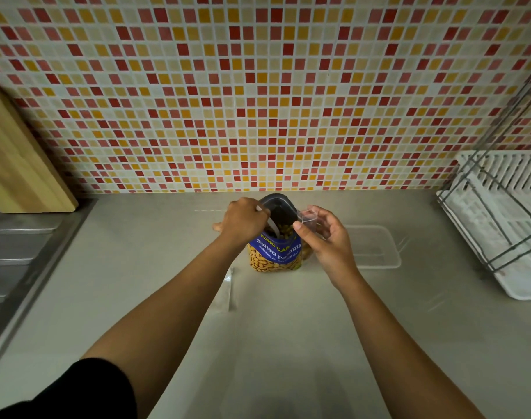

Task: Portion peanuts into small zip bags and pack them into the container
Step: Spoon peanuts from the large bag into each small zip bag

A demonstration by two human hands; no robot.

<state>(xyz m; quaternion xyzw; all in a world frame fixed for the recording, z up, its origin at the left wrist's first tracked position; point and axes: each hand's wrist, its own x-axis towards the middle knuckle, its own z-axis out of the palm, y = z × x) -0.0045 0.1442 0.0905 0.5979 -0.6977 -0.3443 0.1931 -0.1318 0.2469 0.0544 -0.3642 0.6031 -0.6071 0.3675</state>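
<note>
A blue bag of salted peanuts stands open on the grey counter, near the tiled wall. My left hand grips a white spoon whose handle dips into the bag's dark mouth. My right hand holds a small clear zip bag just right of the opening. A clear plastic container rests on the counter behind my right hand. A stack of flat clear zip bags lies in front of the peanut bag.
A white dish rack with a wire frame fills the right side. A wooden cutting board leans on the wall at left, above a steel sink edge.
</note>
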